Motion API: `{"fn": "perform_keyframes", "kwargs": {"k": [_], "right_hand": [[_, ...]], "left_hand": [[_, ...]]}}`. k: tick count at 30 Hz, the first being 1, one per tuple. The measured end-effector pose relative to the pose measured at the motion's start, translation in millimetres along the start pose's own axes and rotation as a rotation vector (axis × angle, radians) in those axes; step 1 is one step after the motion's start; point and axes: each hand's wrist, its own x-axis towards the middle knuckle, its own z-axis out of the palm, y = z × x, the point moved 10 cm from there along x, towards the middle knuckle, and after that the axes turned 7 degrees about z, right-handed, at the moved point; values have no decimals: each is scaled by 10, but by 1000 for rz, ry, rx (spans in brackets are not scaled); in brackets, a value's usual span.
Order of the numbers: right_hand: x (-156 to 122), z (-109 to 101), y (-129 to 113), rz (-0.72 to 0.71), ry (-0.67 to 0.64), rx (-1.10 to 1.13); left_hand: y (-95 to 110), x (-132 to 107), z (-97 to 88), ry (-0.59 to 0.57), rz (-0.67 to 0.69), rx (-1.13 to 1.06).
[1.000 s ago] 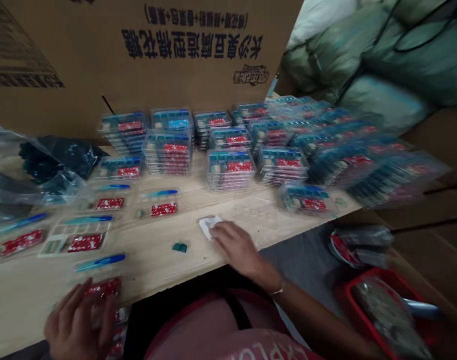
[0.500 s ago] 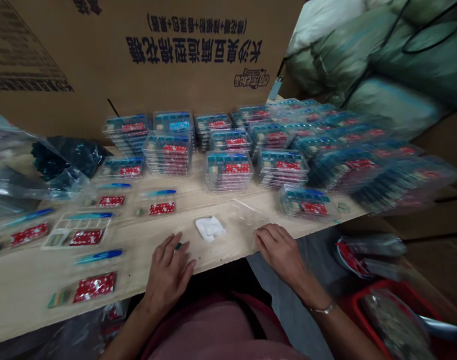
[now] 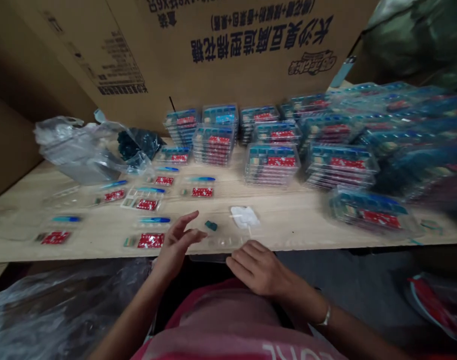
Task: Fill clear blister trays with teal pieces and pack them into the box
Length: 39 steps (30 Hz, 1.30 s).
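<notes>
left hand: near teal piece | right hand: curled (by tray)

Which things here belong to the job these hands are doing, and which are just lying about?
Likely part of the job:
teal piece, near the left hand
clear plastic piece, by the right hand
red packets and blue pen-shaped items
stacked boxes

Probably just lying about:
white tissue-like sheet
large carton, behind
plastic sheeting, lower left

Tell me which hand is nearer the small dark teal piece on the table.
Left. The left hand is just left of the teal piece, its spread fingers close by. The right hand is farther off, lower in view and to the right.
</notes>
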Motion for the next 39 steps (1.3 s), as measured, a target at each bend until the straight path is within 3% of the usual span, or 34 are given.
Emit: {"fn": "perform_keyframes", "kwargs": {"k": [3,6,10,12,16,19,23,26,29,33,36,39], "right_hand": [[-12,187,45,7,28,89],[-93,397,548,255,56,6],[-343,708,1175,478,-108,-47],[-503,713,1377,538,-157,-61],[-771,381,1713,771,-91,-298],[-568,385,1538,742,-30,-185],[84,874,889,514,-90,183],[294,1142,721,482,-165,221],[90,1037,998,556,-102,207],[-485,588,1510,707,69,122],[-748,385,1629,789,135,176],[-743,314,1535,827,198,357]], "left_hand": [[35,-68,-221,135,91,144],[147,-112,-372,191,206,202],[255,-183,-536,241,281,238],[292,-218,-584,263,307,237],[308,-249,-672,316,298,217],[323,-273,-822,402,279,205],[407,-391,-1117,565,311,194],[407,-453,-1208,625,313,216],[185,-286,-973,496,250,239],[-159,138,-321,187,269,348],[-77,277,42,105,460,637],[124,183,335,55,616,797]]}}
